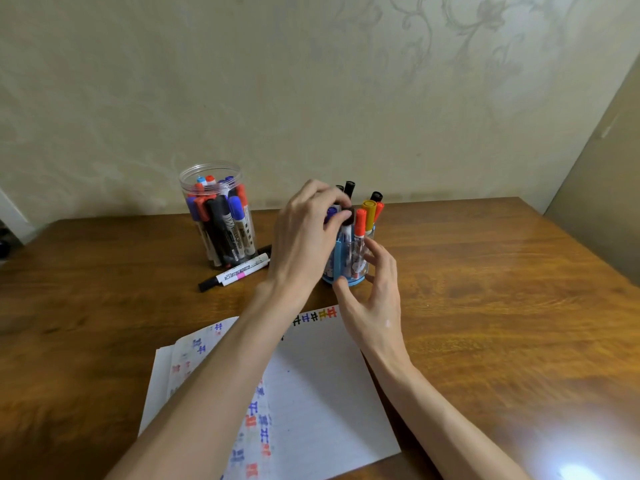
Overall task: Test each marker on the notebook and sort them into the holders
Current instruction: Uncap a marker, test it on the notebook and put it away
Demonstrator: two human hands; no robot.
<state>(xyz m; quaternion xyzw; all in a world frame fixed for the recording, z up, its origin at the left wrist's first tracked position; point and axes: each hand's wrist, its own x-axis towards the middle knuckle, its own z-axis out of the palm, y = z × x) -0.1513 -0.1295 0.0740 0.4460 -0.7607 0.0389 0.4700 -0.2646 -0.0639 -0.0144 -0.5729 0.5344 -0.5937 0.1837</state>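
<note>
The fingers [327,195] of your left hand [308,233] pinch the dark cap of a marker [347,232] standing in the blue holder [338,258], probably seating it. Your right hand [375,296] cups the holder, so it doesn't tip. From it, the notebook [322,375] lies at six o'clock and the jar [216,216] at nine.

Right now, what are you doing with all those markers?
The left hand pinches a dark-capped marker standing in the blue holder, while the right hand grips that holder. A clear jar holds more markers, two markers lie beside it, and the notebook already shows coloured test marks.
</note>
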